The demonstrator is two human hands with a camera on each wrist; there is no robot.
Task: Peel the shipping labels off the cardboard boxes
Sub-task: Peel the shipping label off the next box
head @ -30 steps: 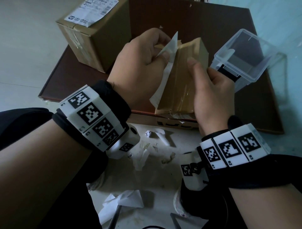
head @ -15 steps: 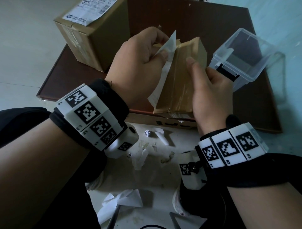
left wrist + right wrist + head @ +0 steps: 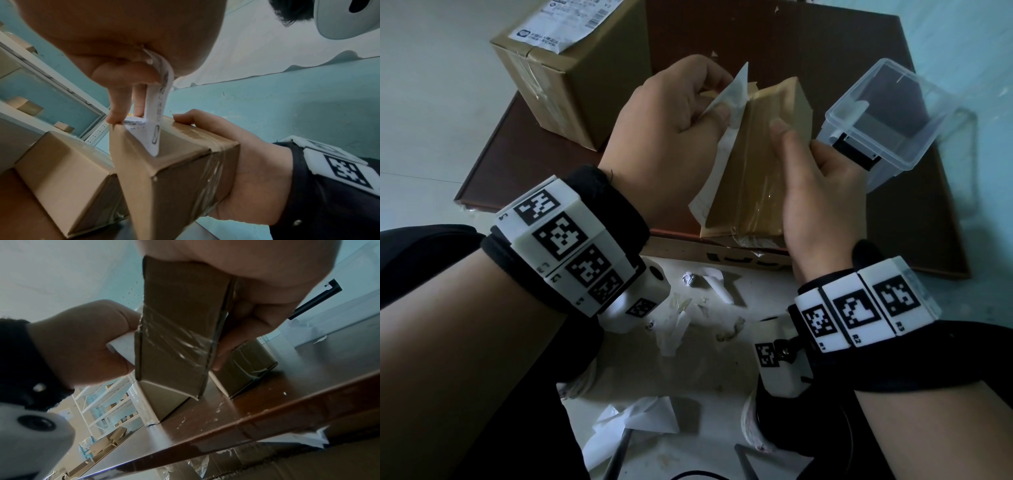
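A small taped cardboard box (image 3: 760, 164) (image 3: 174, 175) (image 3: 176, 331) is held above the near edge of the brown board. My right hand (image 3: 822, 192) grips its right side, thumb on top. A white shipping label (image 3: 726, 137) (image 3: 158, 113) hangs half peeled from the box's left face, its far end still stuck near the top corner. My left hand (image 3: 674, 126) pinches the label between thumb and fingers. Farther left stands a larger cardboard box (image 3: 571, 75) with its own shipping label (image 3: 571, 24) flat on top.
A clear plastic container (image 3: 887, 116) sits on the brown board (image 3: 791, 41) right of the held box. Torn paper scraps (image 3: 688, 308) and a crumpled label (image 3: 633, 421) lie on the floor between my arms. Shelving with boxes shows in the wrist views.
Both hands and the small box have barely shifted. The left hand's pinch on the label holds, with the peeled flap hanging much as before.
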